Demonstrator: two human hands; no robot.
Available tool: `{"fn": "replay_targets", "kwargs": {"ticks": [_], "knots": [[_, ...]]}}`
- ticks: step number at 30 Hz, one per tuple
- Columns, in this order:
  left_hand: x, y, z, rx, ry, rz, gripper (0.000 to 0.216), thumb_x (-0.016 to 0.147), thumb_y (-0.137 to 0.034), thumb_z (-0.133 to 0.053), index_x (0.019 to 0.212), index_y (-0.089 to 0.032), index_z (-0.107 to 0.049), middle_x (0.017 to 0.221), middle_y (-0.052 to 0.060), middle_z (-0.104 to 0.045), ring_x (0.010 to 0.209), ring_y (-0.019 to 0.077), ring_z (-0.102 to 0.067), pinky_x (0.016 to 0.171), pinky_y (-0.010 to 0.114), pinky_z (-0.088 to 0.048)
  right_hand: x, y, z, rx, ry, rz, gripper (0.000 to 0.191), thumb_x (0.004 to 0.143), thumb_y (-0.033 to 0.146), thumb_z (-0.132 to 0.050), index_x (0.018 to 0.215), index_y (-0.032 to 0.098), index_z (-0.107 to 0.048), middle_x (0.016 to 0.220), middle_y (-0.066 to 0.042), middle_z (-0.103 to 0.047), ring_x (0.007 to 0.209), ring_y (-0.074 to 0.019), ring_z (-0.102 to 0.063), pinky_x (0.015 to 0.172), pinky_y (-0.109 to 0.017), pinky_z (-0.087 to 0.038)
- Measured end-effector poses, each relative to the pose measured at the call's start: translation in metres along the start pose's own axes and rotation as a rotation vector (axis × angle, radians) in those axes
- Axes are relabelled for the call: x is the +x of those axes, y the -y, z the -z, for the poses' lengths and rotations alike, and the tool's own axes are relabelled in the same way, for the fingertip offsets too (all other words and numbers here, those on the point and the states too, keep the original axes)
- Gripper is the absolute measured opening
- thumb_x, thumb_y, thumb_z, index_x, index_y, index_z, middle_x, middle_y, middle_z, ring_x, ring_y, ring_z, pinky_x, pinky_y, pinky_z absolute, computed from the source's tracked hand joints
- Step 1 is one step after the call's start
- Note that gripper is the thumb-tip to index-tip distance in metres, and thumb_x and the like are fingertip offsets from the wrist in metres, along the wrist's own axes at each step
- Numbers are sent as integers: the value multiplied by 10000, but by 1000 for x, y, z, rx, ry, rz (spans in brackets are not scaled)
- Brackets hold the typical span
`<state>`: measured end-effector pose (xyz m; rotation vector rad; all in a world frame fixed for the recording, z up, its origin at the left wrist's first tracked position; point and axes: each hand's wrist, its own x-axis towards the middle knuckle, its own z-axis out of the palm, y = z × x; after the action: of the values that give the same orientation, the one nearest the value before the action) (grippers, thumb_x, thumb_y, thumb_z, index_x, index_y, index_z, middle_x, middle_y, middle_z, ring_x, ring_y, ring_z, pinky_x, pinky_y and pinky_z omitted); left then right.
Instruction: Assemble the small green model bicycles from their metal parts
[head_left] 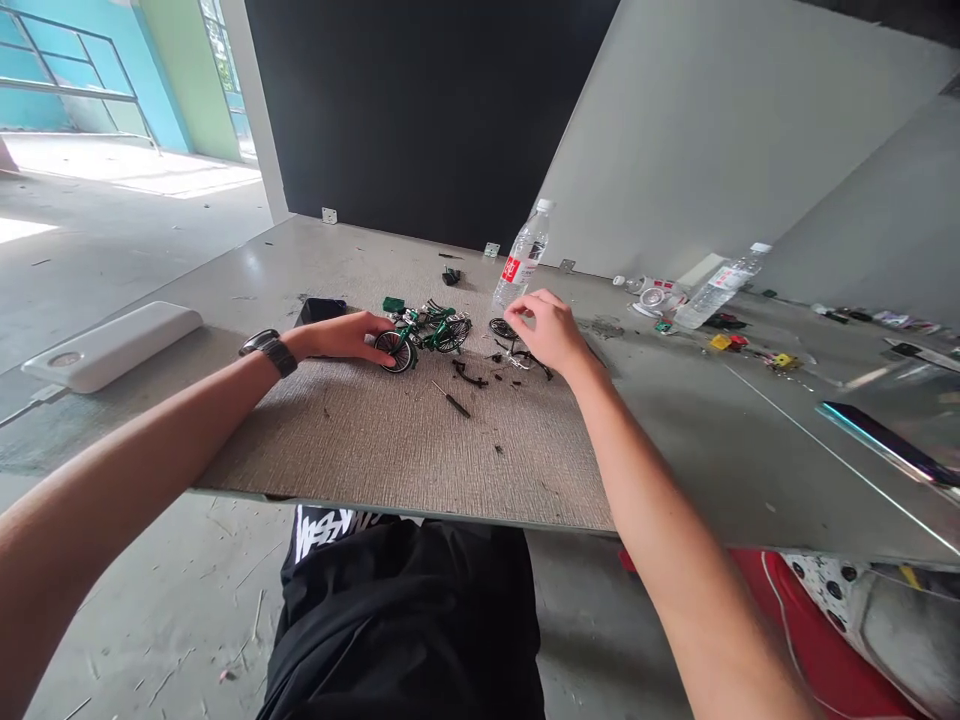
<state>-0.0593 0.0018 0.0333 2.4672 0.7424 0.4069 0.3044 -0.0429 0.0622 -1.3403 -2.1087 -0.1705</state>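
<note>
A green miniature bicycle (431,332) with black tyres stands on the textured mat, left of centre. My left hand (351,338) is closed on its front wheel, thumb and fingers at the tyre. Over the right side of the mat, my right hand (551,328) has thumb and index finger brought together in a pinch; whatever is between them is too small to make out. Just left of that hand lies a loose small wheel (501,327). Curved black parts (469,375) and tiny pieces are scattered below it. Nearer to me rests a small screwdriver (451,399).
A clear water bottle (521,258) stands behind my right hand, another bottle (721,288) farther right. A white power bank-like device (112,345) with a cable is at left. A phone (889,440) lies on the right. A black panel (427,120) rises behind the table.
</note>
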Motion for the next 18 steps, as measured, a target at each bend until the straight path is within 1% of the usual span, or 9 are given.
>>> {"fn": "replay_targets", "kwargs": {"ticks": [2, 4, 6, 9, 11, 13, 18], "knots": [[0, 0, 0, -4, 9, 1, 368, 838, -523, -745, 975, -183, -708, 919, 20, -719, 807, 173, -609, 722, 266, -413, -4, -10, 1, 5, 122, -43, 181, 933, 361, -631, 897, 214, -730, 937, -87, -657, 870, -244, -620, 852, -427, -501], [-1, -1, 0, -11, 20, -3, 362, 841, -515, -743, 978, -182, -709, 921, 20, -721, 805, 172, -607, 716, 264, -409, -6, -13, 1, 10, 243, -71, 162, 895, 363, -688, 860, 217, -750, 901, -75, -660, 823, -228, -621, 807, -407, -500], [-1, -2, 1, -17, 21, -5, 352, 842, -508, -743, 978, -184, -711, 915, 17, -725, 795, 169, -604, 704, 263, -402, -7, -13, -2, 9, 297, -74, 165, 881, 379, -712, 846, 226, -761, 897, -70, -662, 818, -223, -620, 789, -395, -495], [-1, -4, 1, -26, 18, -6, 342, 842, -500, -745, 990, -193, -714, 923, 13, -732, 798, 168, -609, 708, 264, -406, -7, -11, -11, -8, 311, -28, 150, 875, 394, -732, 871, 247, -764, 940, -62, -661, 867, -224, -614, 808, -382, -486], [-1, -4, 1, -25, 19, -1, 346, 842, -505, -745, 991, -194, -712, 921, 11, -731, 801, 169, -610, 715, 264, -411, -7, -11, -17, -20, 349, 9, 125, 877, 380, -737, 872, 258, -760, 950, -53, -663, 895, -223, -609, 828, -373, -479], [-1, -4, 1, -21, 18, 9, 357, 839, -515, -744, 982, -191, -709, 906, 11, -724, 792, 169, -606, 711, 265, -412, -8, -12, -21, -18, 361, 12, 105, 895, 354, -717, 883, 256, -755, 959, -50, -666, 907, -221, -610, 842, -366, -473], [-1, -4, 1, -23, 29, 35, 370, 835, -525, -743, 975, -185, -706, 902, 16, -710, 790, 173, -600, 708, 271, -412, -7, -20, -23, -32, 223, -87, 135, 939, 300, -639, 965, 219, -744, 968, -80, -674, 882, -229, -619, 824, -367, -466]]}}
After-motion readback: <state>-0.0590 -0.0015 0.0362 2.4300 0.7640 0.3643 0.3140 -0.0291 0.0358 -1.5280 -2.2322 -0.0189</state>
